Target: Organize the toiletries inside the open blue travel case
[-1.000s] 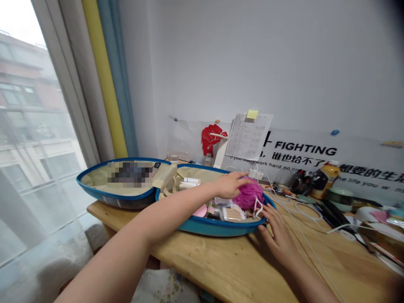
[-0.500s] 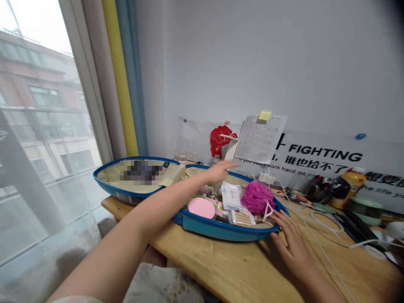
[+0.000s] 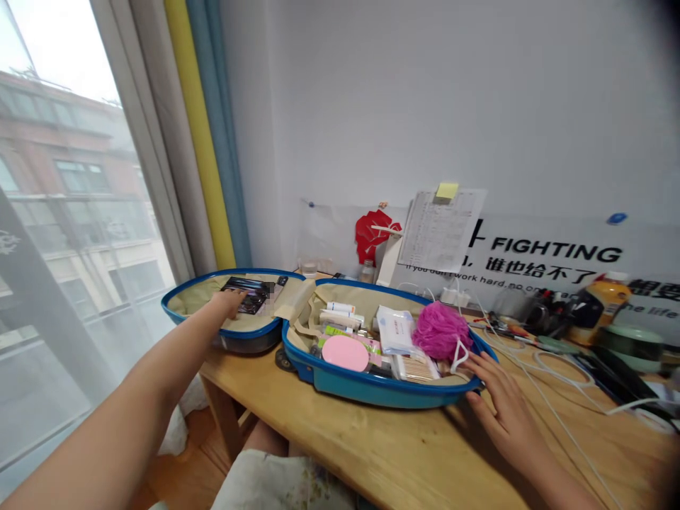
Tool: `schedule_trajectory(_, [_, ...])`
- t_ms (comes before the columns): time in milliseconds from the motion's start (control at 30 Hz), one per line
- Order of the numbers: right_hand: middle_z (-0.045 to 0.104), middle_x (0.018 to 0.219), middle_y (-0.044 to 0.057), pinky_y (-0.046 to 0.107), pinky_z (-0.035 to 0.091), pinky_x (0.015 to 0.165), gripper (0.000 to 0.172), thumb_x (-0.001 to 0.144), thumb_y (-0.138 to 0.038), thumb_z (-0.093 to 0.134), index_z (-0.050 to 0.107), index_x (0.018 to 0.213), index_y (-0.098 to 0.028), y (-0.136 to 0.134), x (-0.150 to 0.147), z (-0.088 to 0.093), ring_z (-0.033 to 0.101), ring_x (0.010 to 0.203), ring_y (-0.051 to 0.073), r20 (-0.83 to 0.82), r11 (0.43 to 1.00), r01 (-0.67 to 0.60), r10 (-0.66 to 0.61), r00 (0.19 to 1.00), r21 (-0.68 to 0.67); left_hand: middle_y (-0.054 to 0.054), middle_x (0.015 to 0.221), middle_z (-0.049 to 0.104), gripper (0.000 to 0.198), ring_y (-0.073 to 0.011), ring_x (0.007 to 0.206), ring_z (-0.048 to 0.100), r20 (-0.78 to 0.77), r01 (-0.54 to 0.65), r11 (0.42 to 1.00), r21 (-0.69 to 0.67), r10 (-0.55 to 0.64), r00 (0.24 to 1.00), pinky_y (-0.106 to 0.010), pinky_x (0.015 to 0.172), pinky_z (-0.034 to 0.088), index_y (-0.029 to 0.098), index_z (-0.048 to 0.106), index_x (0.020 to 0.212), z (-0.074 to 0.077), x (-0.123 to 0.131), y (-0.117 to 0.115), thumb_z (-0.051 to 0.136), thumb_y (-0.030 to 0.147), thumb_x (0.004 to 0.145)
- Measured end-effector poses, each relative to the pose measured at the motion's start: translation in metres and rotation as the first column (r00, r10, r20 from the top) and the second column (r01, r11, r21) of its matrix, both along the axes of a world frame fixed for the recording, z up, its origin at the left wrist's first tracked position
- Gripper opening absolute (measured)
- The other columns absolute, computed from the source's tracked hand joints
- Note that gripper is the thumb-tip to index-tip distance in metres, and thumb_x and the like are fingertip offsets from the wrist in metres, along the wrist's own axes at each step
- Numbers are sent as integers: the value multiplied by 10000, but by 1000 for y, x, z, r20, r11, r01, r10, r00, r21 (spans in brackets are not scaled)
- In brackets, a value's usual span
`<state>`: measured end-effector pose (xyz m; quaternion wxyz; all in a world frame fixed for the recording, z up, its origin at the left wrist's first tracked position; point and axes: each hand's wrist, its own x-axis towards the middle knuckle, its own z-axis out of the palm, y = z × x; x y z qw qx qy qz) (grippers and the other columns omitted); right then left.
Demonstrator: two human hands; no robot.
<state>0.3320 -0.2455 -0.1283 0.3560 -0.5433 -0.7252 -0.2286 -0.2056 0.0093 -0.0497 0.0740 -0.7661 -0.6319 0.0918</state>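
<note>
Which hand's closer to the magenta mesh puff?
Right. Right hand is at the suitcase rim, beside the mesh puff; left hand is farther off, at the dark packet.

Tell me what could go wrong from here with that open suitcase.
The left half of the suitcase appears to jut past the end of the table; with the left hand at the dark packet inside, downward pressure might tip it.
The purple mesh puff bulges above the rim, so it could get pinched if the case were shut.
A white loop lies close to the right hand, so a finger might snag it.
</note>
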Motion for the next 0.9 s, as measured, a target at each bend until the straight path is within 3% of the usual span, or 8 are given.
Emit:
schedule_trajectory(200, [563,1276,89,475,457,960,401,882,-425,390,494,1232,-259,-2,-2,2,470,1259,284,24,999,17,-17,1000,-28,-232,1293,543,923,-377,1117,570,-60,64,998,-28,-66,996,-454,953,420,149,382,1404,-4,16,10,748,180,558])
schedule_trajectory(467, [568,1260,91,469,458,952,392,896,-420,387,490,1233,-248,-2,-2,2,464,1258,280,41,1000,6,-6,999,10,-246,1313,514,740,-334,1066,601,-53,78,996,46,-75,996,-396,876,454,89,359,1393,1,19,-4,566,192,690])
schedule_trajectory(700, [579,1250,88,462,461,952,382,894,-425,403,505,1214,-243,-3,-5,4,462,1263,267,18,1000,-7,7,1000,6,-172,1171,630,459,-281,1042,609,8,-13,991,132,12,1000,-322,831,463,117,535,1199,27,7,-12,478,218,755])
schedule_trajectory(800, [571,1269,82,465,448,972,366,889,-412,413,518,1198,-247,-4,-6,4,458,1269,264,-16,1000,-3,3,1000,-21,-111,1211,614,458,-250,1053,602,72,49,972,230,-67,995,-303,840,461,176,501,1242,45,4,-27,426,217,792])
schedule_trajectory(900, [567,1277,81,465,447,975,365,891,-406,411,515,1203,-245,-4,-6,5,456,1270,262,-14,1000,3,-3,1000,-31,-54,1320,535,530,-231,1134,551,100,184,925,332,-229,968,-291,863,459,247,438,1309,66,15,-49,440,192,781])
